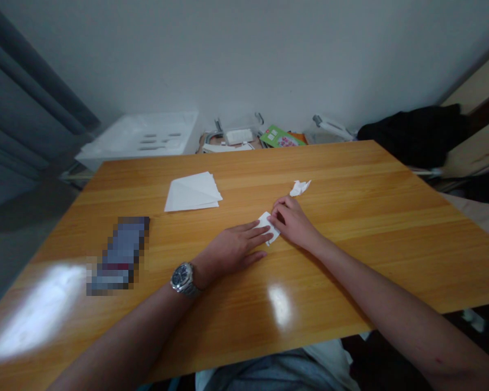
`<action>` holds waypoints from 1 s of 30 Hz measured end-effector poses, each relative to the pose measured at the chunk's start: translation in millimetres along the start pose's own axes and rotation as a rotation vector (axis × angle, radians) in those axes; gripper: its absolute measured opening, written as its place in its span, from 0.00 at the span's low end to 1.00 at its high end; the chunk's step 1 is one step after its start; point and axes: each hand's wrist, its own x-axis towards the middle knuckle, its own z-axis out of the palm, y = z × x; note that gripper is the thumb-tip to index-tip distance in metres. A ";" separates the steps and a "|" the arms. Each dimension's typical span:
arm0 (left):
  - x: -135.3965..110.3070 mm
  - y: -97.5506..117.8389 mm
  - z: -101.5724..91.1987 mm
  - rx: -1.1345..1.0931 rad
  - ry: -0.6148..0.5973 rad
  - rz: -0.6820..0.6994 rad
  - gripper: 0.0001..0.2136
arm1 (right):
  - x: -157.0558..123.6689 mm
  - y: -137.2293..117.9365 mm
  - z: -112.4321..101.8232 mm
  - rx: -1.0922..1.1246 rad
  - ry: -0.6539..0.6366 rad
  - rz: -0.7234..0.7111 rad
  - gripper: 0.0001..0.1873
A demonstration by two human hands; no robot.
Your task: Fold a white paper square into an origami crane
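Observation:
A small folded piece of white paper (pixel 264 220) lies on the wooden table in front of me. My left hand (pixel 238 247), with a metal watch on its wrist, rests flat across it, fingers stretched out and slightly spread. At the paper's right edge, my right hand (pixel 292 221) has its thumb and forefinger pinched together on the paper. Both hands hide parts of the sheet. Just beyond my right hand sits a small folded white paper shape (pixel 300 188). A stack of white paper sheets (pixel 192 193) lies farther left.
A pixelated phone-like object (pixel 124 252) lies on the left of the wooden table (pixel 350 190). Behind the far edge are a white tray (pixel 146 133), a green booklet (pixel 281 137) and assorted items. Dark cloth (pixel 411 133) lies at the back right.

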 end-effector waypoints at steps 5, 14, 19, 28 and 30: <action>-1.2 -1.9 -4.7 -0.032 -0.004 0.026 0.22 | 0.3 -2.8 -1.9 0.014 -0.003 0.013 0.09; -1.6 -3.0 -9.6 -0.046 -0.016 0.026 0.22 | 1.3 0.1 -7.3 0.068 -0.022 0.027 0.08; -0.8 -4.6 -6.0 -0.042 -0.011 0.025 0.22 | 0.6 3.7 -13.6 0.119 -0.036 0.037 0.07; -1.4 -3.7 -12.4 -0.063 -0.050 0.032 0.24 | -0.2 1.6 -13.0 0.095 -0.057 0.048 0.08; -1.6 -4.3 -14.1 -0.074 -0.060 0.038 0.24 | -0.4 2.4 -12.3 0.099 -0.053 0.050 0.08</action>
